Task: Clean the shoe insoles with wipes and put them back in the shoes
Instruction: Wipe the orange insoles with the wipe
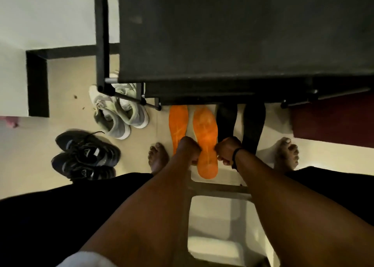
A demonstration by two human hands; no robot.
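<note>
Two orange insoles lie side by side on the floor below a dark shelf. My left hand (188,149) and my right hand (227,150), a black band at its wrist, grip the two edges of the nearer orange insole (206,133) at its middle. The other orange insole (178,123) lies flat to its left, untouched. Two black insoles (253,123) lie to the right, partly under the shelf. A pair of grey-white sneakers (119,112) and a pair of black sneakers (87,155) sit on the floor at the left. No wipe is visible.
A black fabric shelf unit (232,33) with a metal frame overhangs the insoles' far ends. My bare feet (157,157) flank the insoles. A pale stool frame (218,187) sits between my knees. A dark red mat (332,123) lies at the right.
</note>
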